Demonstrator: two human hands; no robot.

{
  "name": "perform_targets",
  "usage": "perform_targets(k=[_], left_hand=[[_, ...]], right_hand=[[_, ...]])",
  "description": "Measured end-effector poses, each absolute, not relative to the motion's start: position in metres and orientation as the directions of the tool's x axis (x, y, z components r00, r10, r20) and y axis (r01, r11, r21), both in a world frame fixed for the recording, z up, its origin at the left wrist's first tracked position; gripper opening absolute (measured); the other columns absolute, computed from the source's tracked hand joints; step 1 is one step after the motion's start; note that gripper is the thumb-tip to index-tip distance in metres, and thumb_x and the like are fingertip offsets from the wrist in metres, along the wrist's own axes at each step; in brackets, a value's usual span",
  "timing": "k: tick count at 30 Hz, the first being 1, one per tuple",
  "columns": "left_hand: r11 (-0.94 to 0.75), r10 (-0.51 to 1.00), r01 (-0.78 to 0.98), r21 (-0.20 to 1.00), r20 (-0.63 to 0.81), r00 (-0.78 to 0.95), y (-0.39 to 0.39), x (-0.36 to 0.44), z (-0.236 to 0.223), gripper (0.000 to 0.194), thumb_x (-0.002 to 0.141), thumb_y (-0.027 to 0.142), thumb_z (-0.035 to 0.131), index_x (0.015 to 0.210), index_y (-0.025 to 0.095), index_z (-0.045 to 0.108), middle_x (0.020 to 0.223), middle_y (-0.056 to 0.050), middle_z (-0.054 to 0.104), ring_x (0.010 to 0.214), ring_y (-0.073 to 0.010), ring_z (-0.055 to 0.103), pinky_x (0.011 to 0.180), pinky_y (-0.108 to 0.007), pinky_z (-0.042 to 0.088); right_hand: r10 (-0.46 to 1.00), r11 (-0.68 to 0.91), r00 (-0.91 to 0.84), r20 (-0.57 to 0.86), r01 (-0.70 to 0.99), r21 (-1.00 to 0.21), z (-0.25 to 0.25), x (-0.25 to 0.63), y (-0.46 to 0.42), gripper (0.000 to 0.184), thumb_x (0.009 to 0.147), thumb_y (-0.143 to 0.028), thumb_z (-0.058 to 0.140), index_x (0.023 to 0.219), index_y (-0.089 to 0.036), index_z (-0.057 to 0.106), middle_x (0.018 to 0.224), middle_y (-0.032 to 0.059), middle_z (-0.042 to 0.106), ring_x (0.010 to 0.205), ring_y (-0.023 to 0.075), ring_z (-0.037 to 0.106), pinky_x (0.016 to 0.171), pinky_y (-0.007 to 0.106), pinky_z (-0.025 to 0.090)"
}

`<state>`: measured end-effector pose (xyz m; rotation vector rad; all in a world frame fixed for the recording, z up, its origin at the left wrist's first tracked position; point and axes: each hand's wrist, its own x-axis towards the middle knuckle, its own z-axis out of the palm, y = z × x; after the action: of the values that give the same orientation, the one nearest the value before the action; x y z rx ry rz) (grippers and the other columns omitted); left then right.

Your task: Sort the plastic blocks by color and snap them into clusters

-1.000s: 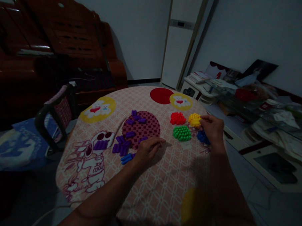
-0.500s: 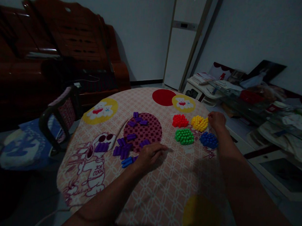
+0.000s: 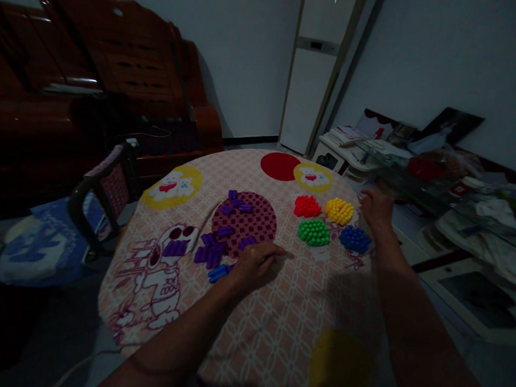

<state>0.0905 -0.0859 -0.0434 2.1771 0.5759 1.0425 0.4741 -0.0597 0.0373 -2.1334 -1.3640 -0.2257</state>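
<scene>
The room is dim, darkest in the lower left corner, and the light's source cannot be told. Small glints sit on the glossy wooden bench point(image 3: 92, 80). Soft shadow dulls the tablecloth's point(image 3: 274, 314) near right part. The 4 bead clusters point(image 3: 314, 232) look vivid; fine detail is soft, edges stretched.

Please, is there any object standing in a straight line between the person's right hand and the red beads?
Yes, the yellow beads lie on the tablecloth between the right hand and the red beads. Nothing visible stands between that hand and the yellow beads.
</scene>
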Motion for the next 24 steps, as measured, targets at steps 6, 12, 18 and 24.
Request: perform_targets(k=[6,12,18,24], left_hand=[[-0.706,0.585,0.081,0.704,0.515,0.626,-0.092,0.097,-0.043,0.036,0.084,0.006,0.050,0.104,0.019,0.078,0.097,-0.007,0.079,0.089,-0.0158,0.074,0.084,-0.026,0.057],[-0.673,0.649,0.182,0.716,0.454,0.610,-0.092,0.098,-0.044,0.031,0.084,0.008,0.053,0.100,0.018,0.078,0.095,-0.008,0.079,0.086,-0.0169,0.073,0.081,-0.026,0.056],[-0.636,0.721,0.331,0.697,0.383,0.577,-0.079,0.096,-0.042,0.026,0.086,0.012,0.055,0.101,0.018,0.076,0.099,-0.008,0.078,0.094,-0.0196,0.072,0.088,-0.031,0.055],[-0.544,0.839,0.573,0.613,0.417,0.350,0.007,0.074,-0.007,0.037,0.088,0.018,0.062,0.124,0.014,0.068,0.128,-0.014,0.069,0.120,-0.0265,0.063,0.109,-0.041,0.047]], right_hand=[[0.867,0.072,0.260,0.426,0.780,-0.622,0.023,0.368,-0.125,0.035,0.087,-0.040,0.053,0.102,-0.019,0.077,0.084,0.0076,0.075,0.070,0.0215,0.069,0.068,0.033,0.054],[0.981,0.071,0.107,0.165,0.590,-0.804,-0.035,0.310,-0.147,0.032,0.089,-0.044,0.055,0.085,-0.020,0.075,0.064,0.0017,0.066,0.057,0.0171,0.062,0.054,0.027,0.048],[0.952,-0.007,0.264,0.152,0.517,-0.856,-0.065,0.309,-0.133,0.035,0.083,-0.047,0.058,0.086,-0.017,0.076,0.057,0.0000,0.062,0.053,0.0163,0.057,0.052,0.026,0.043],[0.934,-0.015,0.320,0.161,0.484,-0.875,-0.068,0.309,-0.134,0.040,0.078,-0.050,0.060,0.087,-0.015,0.077,0.057,0.0012,0.063,0.052,0.0163,0.057,0.051,0.026,0.043]])
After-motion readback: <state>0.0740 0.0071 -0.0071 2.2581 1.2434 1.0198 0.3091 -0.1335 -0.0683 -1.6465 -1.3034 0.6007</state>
